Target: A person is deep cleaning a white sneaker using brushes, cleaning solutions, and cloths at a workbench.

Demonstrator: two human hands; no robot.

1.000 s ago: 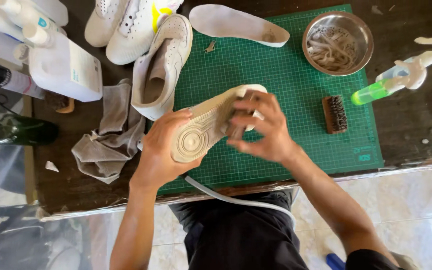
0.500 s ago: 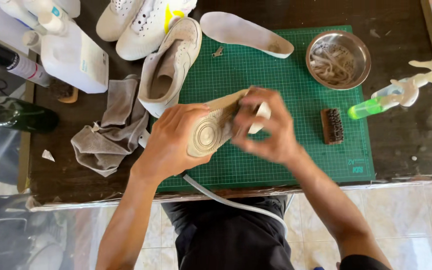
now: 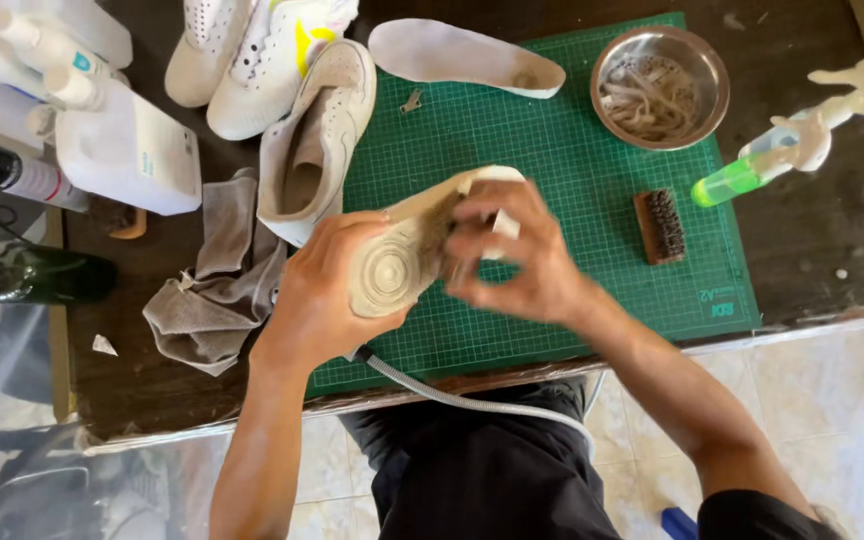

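My left hand [image 3: 317, 295] grips a pale sneaker [image 3: 404, 255] turned sole-up over the green cutting mat [image 3: 552, 150]. My right hand [image 3: 517, 260] is blurred and presses on the sole near its middle, holding a small white object that I cannot make out. A second matching sneaker [image 3: 317, 135] lies on its side at the mat's left edge. A loose insole [image 3: 462, 55] rests at the mat's far side.
A steel bowl of laces [image 3: 660, 85], a small brush [image 3: 660, 226] and a green spray bottle [image 3: 787, 150] lie to the right. A grey rag [image 3: 217, 285], white container [image 3: 132, 150], dark bottles [image 3: 27, 275] and more white shoes [image 3: 252, 50] sit left. A hose [image 3: 452, 395] runs along the table's near edge.
My right hand has shifted along the sole in a rubbing motion, and the sneaker has tipped slightly in my left hand. The view moved a little.
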